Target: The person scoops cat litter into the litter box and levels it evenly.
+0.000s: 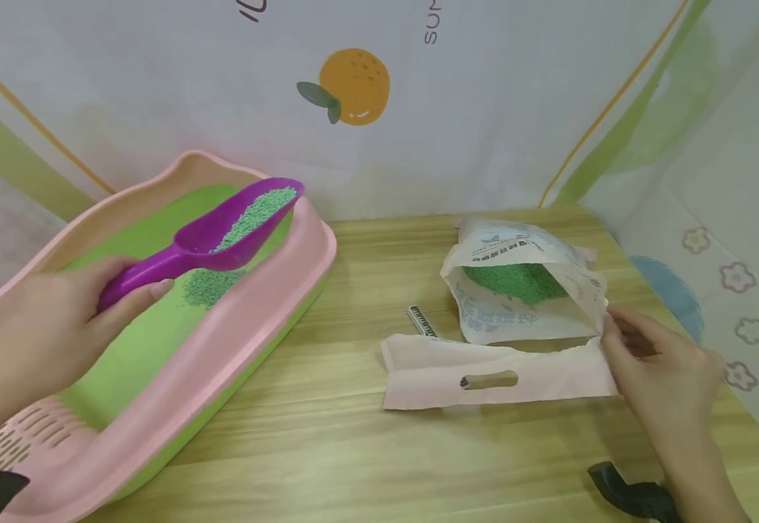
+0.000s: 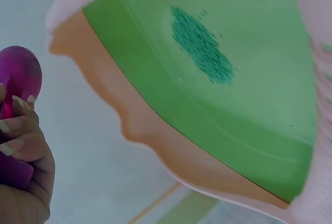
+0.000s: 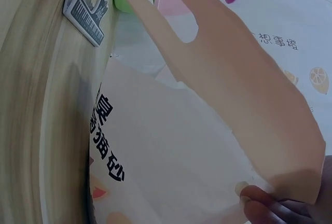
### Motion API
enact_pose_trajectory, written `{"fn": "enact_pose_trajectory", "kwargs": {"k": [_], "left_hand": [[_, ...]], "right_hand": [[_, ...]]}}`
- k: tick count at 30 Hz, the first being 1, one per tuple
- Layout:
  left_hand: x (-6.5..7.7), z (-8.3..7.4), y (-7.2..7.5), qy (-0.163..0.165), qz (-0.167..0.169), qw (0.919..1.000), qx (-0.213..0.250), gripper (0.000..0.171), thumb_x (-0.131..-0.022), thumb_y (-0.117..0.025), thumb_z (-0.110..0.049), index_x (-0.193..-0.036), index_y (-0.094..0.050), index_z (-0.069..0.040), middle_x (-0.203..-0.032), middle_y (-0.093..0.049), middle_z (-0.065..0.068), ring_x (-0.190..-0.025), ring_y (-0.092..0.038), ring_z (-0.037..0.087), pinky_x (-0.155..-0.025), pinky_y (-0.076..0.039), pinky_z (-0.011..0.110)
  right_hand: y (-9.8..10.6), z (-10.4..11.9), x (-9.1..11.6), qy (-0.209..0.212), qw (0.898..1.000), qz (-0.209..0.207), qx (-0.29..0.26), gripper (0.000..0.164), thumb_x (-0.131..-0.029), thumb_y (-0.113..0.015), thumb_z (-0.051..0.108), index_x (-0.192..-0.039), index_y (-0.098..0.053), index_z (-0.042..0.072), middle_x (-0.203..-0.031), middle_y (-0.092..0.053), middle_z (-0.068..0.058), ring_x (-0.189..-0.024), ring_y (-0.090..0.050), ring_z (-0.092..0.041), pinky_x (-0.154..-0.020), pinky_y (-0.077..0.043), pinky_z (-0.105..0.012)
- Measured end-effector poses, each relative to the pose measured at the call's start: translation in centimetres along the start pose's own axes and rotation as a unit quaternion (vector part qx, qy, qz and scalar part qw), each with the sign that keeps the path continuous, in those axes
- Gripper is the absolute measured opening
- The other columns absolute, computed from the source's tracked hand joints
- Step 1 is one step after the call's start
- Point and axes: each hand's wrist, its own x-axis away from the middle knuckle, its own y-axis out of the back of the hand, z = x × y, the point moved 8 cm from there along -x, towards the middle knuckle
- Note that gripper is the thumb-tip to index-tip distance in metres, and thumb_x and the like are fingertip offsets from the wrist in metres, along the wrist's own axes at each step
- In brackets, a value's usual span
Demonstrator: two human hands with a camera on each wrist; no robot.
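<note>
While the left hand (image 1: 59, 319) grips the scoop (image 1: 222, 229) by its handle at the left of the head view, the scoop's long axis runs up and to the right, its bowl heaped with green litter and hanging over the tray (image 1: 301, 269). Below the bowl, a small litter pile (image 1: 212, 285) lies on the tray's green floor, so the scoop is the left hand's alone. Well apart, at the right of the frame, the right hand (image 1: 654, 363) pinches the torn edge of the bag (image 1: 523, 290), whose open mouth faces the camera. A clip (image 1: 422, 320) lies on the table (image 1: 327, 436) just left of the bag. How full the bag is stays hidden, and the left wrist view cuts off most of the scoop.
</note>
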Motion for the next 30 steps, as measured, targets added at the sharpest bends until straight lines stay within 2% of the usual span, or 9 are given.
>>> {"fn": "enact_pose_trajectory", "kwargs": {"k": [4, 8, 10, 11, 15, 17, 20, 25, 30], "left_hand": [[-0.1, 2.4, 0.1, 0.012, 0.010, 0.9998, -0.008, 0.027, -0.103, -0.058, -0.037, -0.096, -0.060, -0.011, -0.061, -0.042, 0.000, -0.051, -0.031, 0.006, -0.050, -0.024, 0.027], [0.2, 4.7, -0.4, 0.025, 0.019, 0.9995, -0.006, 0.029, -0.103, -0.058, -0.035, -0.087, -0.056, -0.011, -0.059, -0.040, -0.001, -0.050, -0.029, 0.007, -0.048, -0.023, 0.028], [0.5, 5.7, -0.5, 0.030, 0.018, 0.9994, -0.001, 0.030, -0.103, -0.058, -0.035, -0.084, -0.054, -0.012, -0.058, -0.039, -0.002, -0.049, -0.028, 0.007, -0.047, -0.022, 0.029], [0.7, 6.1, -0.6, 0.032, 0.017, 0.9994, -0.002, 0.030, -0.103, -0.059, -0.034, -0.083, -0.054, -0.012, -0.058, -0.038, -0.002, -0.049, -0.027, 0.006, -0.047, -0.022, 0.029], [0.9, 7.3, -0.8, 0.032, 0.014, 0.9994, -0.004, 0.029, -0.103, -0.059, -0.034, -0.086, -0.056, -0.010, -0.057, -0.037, -0.003, -0.049, -0.027, 0.006, -0.046, -0.022, 0.029], [1.1, 7.8, -0.8, 0.032, 0.015, 0.9994, -0.001, 0.030, -0.103, -0.058, -0.034, -0.088, -0.058, -0.008, -0.057, -0.036, -0.003, -0.049, -0.027, 0.005, -0.046, -0.022, 0.029], [1.3, 8.6, -0.7, 0.029, 0.004, 0.9995, 0.009, 0.033, -0.104, -0.057, -0.033, -0.091, -0.061, -0.003, -0.055, -0.036, -0.005, -0.047, -0.027, 0.004, -0.044, -0.023, 0.028], [1.7, 9.9, -1.0, 0.021, -0.003, 0.9998, -0.002, 0.036, -0.104, -0.056, -0.033, -0.087, -0.061, -0.002, -0.054, -0.035, -0.007, -0.045, -0.026, 0.003, -0.042, -0.023, 0.027], [1.8, 10.6, -1.9, 0.011, 0.024, 0.9988, -0.042, 0.038, -0.105, -0.054, -0.035, -0.083, -0.059, -0.004, -0.056, -0.034, -0.006, -0.047, -0.025, 0.004, -0.044, -0.022, 0.025]], "right_hand": [[0.3, -0.3, 0.1, -0.011, 1.000, -0.016, -0.004, 0.017, -0.082, -0.067, -0.005, -0.096, -0.076, -0.010, -0.084, -0.077, -0.013, -0.072, -0.052, 0.030, -0.066, -0.042, 0.005], [0.4, -0.6, 0.3, -0.013, 1.000, -0.013, -0.013, 0.017, -0.082, -0.067, -0.005, -0.095, -0.076, -0.010, -0.088, -0.066, 0.028, -0.071, -0.054, 0.029, -0.065, -0.043, 0.004], [0.4, -0.6, 0.3, -0.011, 1.000, -0.014, -0.016, 0.016, -0.081, -0.066, -0.005, -0.094, -0.076, -0.011, -0.085, -0.074, 0.014, -0.071, -0.054, 0.029, -0.064, -0.043, 0.004], [0.4, -0.6, 0.3, -0.011, 1.000, -0.012, -0.018, 0.017, -0.081, -0.066, -0.005, -0.094, -0.076, -0.011, -0.086, -0.070, 0.023, -0.070, -0.054, 0.029, -0.064, -0.044, 0.004], [0.3, -0.6, 0.3, -0.010, 1.000, -0.011, -0.024, 0.017, -0.082, -0.066, -0.006, -0.094, -0.075, -0.013, -0.088, -0.069, 0.026, -0.072, -0.054, 0.029, -0.065, -0.044, 0.004], [0.3, -0.7, 0.5, -0.016, 1.000, -0.008, -0.025, 0.016, -0.081, -0.067, -0.007, -0.094, -0.075, -0.012, -0.091, -0.057, 0.041, -0.071, -0.054, 0.029, -0.065, -0.044, 0.003], [0.0, -0.7, 0.7, -0.021, 0.999, -0.005, -0.027, 0.016, -0.081, -0.068, -0.008, -0.095, -0.075, -0.012, -0.088, -0.071, 0.024, -0.071, -0.055, 0.028, -0.065, -0.044, 0.003], [-0.3, -0.6, 0.6, -0.013, 1.000, -0.008, -0.022, 0.016, -0.081, -0.068, -0.008, -0.095, -0.075, -0.012, -0.080, -0.070, -0.035, -0.072, -0.053, 0.029, -0.065, -0.044, 0.004], [-0.3, -0.4, 0.4, -0.001, 1.000, -0.006, -0.020, 0.017, -0.082, -0.066, -0.008, -0.095, -0.074, -0.014, -0.080, -0.070, -0.035, -0.074, -0.052, 0.031, -0.066, -0.044, 0.004]]}}
